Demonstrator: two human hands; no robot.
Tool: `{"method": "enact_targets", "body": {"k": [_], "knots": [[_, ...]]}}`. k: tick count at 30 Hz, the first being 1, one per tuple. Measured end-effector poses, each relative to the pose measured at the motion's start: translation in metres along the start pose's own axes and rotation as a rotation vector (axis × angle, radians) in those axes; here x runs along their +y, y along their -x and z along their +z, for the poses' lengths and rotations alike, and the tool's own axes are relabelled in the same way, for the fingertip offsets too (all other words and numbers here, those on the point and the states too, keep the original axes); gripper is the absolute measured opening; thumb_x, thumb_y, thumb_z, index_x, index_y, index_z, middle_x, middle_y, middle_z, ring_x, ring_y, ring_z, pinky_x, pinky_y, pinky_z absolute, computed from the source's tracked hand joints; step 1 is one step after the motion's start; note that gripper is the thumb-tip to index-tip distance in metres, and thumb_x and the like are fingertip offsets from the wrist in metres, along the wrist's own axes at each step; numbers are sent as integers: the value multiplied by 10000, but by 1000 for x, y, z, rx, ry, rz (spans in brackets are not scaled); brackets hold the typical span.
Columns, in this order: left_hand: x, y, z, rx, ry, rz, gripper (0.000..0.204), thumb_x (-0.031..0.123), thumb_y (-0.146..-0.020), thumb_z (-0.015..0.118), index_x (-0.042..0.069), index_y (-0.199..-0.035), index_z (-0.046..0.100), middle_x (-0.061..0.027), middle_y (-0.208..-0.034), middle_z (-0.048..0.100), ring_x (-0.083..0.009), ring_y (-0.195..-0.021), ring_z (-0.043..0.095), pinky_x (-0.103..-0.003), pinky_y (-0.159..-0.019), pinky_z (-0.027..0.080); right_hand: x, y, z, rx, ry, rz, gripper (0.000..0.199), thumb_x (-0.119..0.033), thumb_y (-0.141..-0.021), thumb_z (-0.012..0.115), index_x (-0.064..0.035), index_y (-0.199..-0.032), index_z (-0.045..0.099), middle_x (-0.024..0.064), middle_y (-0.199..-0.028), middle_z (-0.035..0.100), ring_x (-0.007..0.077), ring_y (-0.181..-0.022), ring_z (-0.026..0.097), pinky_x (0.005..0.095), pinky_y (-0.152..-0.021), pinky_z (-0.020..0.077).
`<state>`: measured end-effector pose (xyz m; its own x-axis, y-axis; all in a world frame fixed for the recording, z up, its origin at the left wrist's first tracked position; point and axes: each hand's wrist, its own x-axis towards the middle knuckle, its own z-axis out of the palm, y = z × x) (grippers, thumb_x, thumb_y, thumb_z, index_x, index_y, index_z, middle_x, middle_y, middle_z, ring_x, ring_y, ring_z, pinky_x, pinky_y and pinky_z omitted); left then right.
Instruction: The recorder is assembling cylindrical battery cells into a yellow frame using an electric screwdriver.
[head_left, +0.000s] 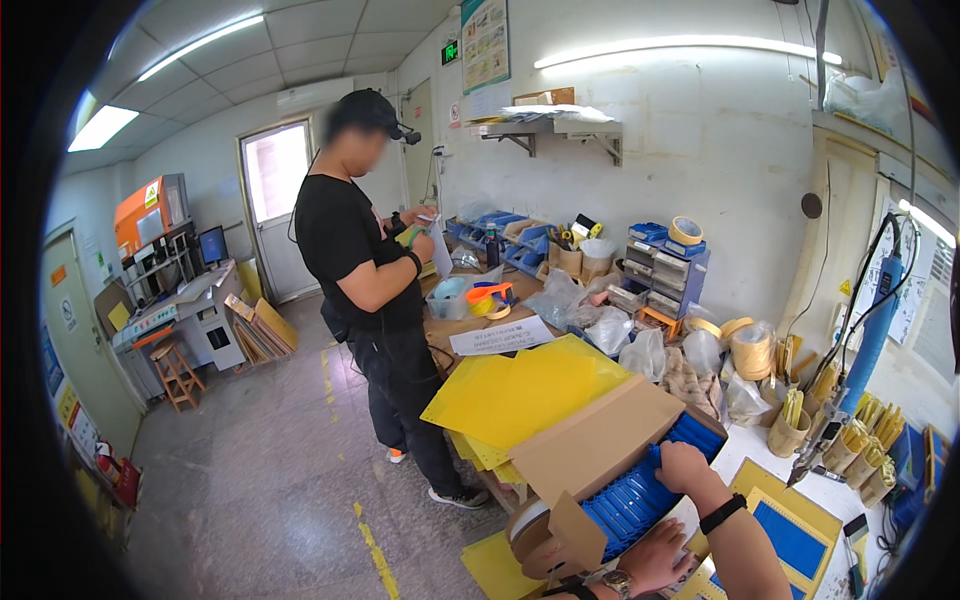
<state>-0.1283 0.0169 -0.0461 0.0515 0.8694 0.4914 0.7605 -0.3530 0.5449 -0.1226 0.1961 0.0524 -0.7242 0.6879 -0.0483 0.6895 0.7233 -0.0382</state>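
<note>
Slim blue plastic pieces [622, 508]: rowed in the open brown cardboard box [598, 432], probably for order.
Right hand [683, 467]: grip curled at the pieces; cannot tell whether pinching one.
Left hand [655, 560]: grip loosely spread beside the box, perhaps steadying it.

Holding many narrow, shiny blue pieces [625, 500] inside a long, open brown cardboard box [597, 435]. Lying packed side by side, mostly crosswise, forming a row along the box's length. Sitting diagonally just beside flat yellow sheets [520, 385], with a wide flap folding outward and a smaller end flap sticking out.
</note>
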Motion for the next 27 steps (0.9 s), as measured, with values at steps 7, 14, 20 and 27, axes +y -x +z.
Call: {"method": "enact_targets", "body": {"k": [7, 14, 20, 27], "knots": [[-2, 0, 2, 17, -2, -2, 490, 327, -968, 559, -95, -1216, 566, -276, -1317, 555, -407, -1344, 462, -443, -1164, 362, -11, 4, -1, 17, -29, -30, 251, -168, -814, 687, -5, -1001, 649, 223, -1024, 701, 378, -980, 694, 452, -865, 569], [1, -2, -8, -14, 34, -3, 459, 310, -958, 573, -66, -1219, 549, -265, -1331, 538, -405, -1339, 461, -445, -1155, 371, -19, 7, 17, 269, 49, 53, 141, -99, -871, 595, -16, -958, 669, 210, -1018, 688, 366, -963, 692, 453, -819, 586], [1, 1, -3, 18, 11, 11, 453, 317, -946, 591, -56, -1201, 557, -253, -1321, 547, -392, -1325, 475, -438, -1145, 385, -20, 11, 13, 170, 49, 44, 167, -93, -869, 585, -3, -959, 693, 223, -1017, 705, 368, -950, 711, 438, -826, 589], [-5, -1, 6, 45, 15, -3, 452, 322, -946, 589, -74, -1163, 580, -256, -1298, 559, -390, -1320, 480, -443, -1139, 391, -10, 8, 5, 96, 61, -7, 178, -137, -868, 619, -9, -975, 680, 214, -1012, 703, 358, -944, 707, 442, -826, 584]]}}
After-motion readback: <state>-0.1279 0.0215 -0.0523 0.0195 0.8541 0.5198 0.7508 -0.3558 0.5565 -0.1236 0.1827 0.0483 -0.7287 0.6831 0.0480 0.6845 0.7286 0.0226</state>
